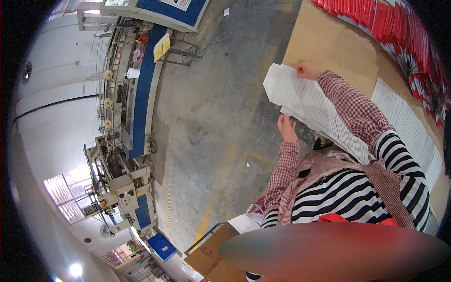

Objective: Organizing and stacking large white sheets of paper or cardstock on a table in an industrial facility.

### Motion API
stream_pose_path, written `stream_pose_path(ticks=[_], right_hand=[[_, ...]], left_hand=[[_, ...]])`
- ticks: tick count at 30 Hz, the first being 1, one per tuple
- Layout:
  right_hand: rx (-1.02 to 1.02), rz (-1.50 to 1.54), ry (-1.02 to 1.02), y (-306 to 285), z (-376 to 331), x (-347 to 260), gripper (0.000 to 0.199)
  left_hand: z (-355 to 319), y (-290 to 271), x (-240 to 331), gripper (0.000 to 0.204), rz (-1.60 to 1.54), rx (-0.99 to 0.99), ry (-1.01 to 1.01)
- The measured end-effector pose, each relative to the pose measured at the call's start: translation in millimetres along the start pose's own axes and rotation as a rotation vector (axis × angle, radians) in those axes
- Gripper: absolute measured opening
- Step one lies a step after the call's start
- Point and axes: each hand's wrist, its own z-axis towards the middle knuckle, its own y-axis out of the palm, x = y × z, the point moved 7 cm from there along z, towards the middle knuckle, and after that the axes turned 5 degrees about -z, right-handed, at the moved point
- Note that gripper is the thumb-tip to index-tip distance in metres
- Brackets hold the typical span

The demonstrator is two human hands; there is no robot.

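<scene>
A row of white folded paper pieces [324,107] overlaps like a fan along the table edge in front of me. My right hand [307,70] is closed at its far edge, with the fingertips bent down onto the top pieces; what lies between them is too small to make out. On the near side, my left hand [287,128] has its fingers apart, close to the corner of a lower piece. Whether those fingertips touch the paper is hard to tell. Both forearms wear checked sleeve covers.
Brown board [338,44] covers the table. Another row of white pieces [408,117] lies to the right, and red folded items [376,21] line the far right. Across the grey floor [202,117] stands a long blue and cream machine [143,94]. A cardboard box [211,249] is at lower left.
</scene>
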Motion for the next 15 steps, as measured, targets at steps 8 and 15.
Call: stream_pose_path(ticks=[8, 15], right_hand=[[0.119, 0.341, 0.003, -4.0, -18.2, 24.2, 0.019], [0.155, -0.338, -0.303, -1.4, -11.4, -25.5, 0.024]], left_hand=[[16.2, 45.6, -37.3, 0.045, -0.23, -0.168, -0.222], [-4.1, 50.8, -28.9, 0.054, -0.23, -0.133, -0.351]])
